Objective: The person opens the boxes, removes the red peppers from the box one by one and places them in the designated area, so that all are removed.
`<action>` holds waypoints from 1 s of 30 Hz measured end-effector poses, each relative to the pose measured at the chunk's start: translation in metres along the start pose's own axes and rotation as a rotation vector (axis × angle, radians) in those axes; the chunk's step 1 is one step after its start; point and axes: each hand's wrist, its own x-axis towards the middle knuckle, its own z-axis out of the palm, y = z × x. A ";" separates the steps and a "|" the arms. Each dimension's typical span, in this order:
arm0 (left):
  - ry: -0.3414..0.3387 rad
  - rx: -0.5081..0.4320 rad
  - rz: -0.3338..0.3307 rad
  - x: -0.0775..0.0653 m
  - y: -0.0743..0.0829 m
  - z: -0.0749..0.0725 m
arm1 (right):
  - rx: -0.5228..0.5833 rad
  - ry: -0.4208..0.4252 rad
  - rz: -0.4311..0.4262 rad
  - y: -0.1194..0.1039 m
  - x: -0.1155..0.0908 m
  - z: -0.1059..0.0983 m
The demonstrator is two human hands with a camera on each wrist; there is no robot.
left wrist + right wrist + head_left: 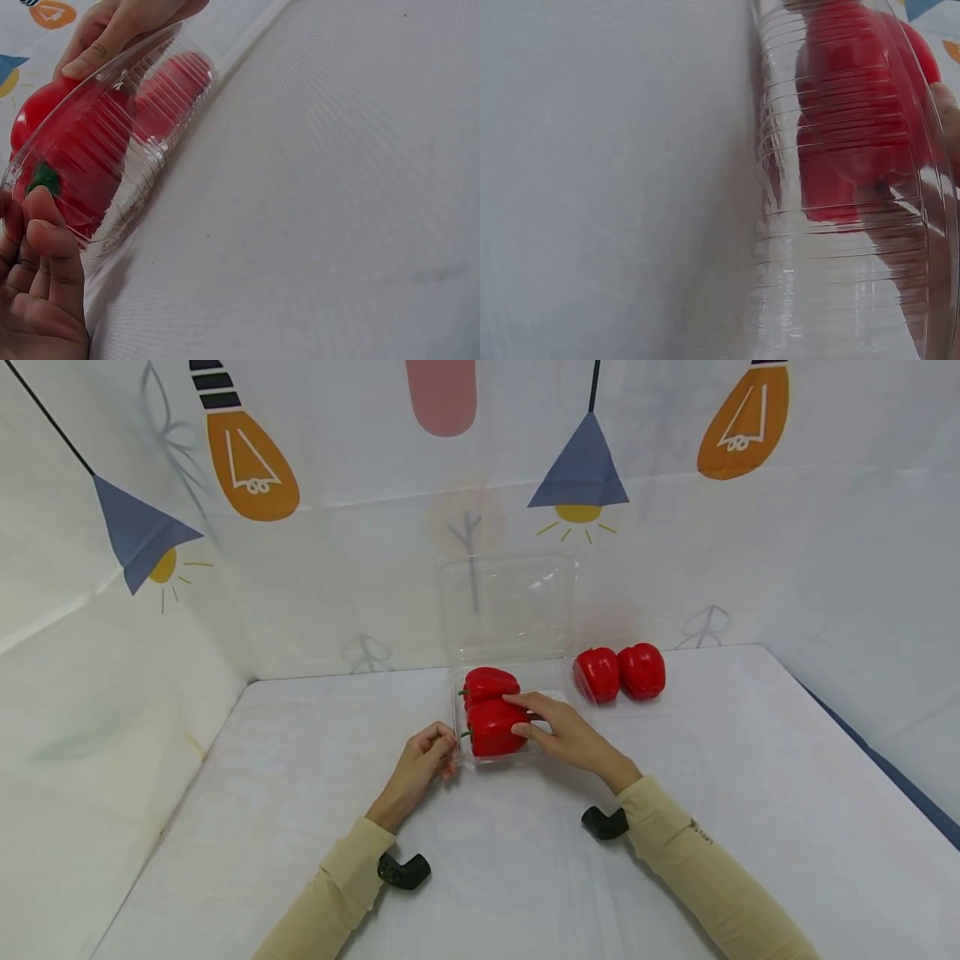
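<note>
A clear plastic clamshell container [551,675] lies at the back of the table with its lid raised. Two red bell peppers with green stems sit in its left half, the rear one [491,683] and the front one [495,728]. My right hand [566,731] grips the front pepper from its right side, thumb nearer me and fingers over the far side; part of that hand shows through the ribbed wall in the right wrist view. At the container's left edge, my left hand [423,764] pinches the rim with curled fingers, close beside the green stem [45,178].
Two more red bell peppers, a left one [597,675] and a right one [642,671], stand side by side just right of the container. The upright lid [510,610] stands before a printed cloth backdrop [337,585]. White cloth covers the table [300,760].
</note>
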 end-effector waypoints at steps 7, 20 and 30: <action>0.005 0.012 0.011 0.000 -0.001 0.001 | 0.000 -0.012 0.024 0.001 -0.001 0.000; 0.021 0.009 0.005 0.001 -0.003 0.000 | -0.228 0.045 -0.084 -0.007 -0.001 0.003; 0.029 0.007 -0.013 0.001 -0.002 0.000 | -0.216 0.109 -0.211 -0.005 0.000 0.004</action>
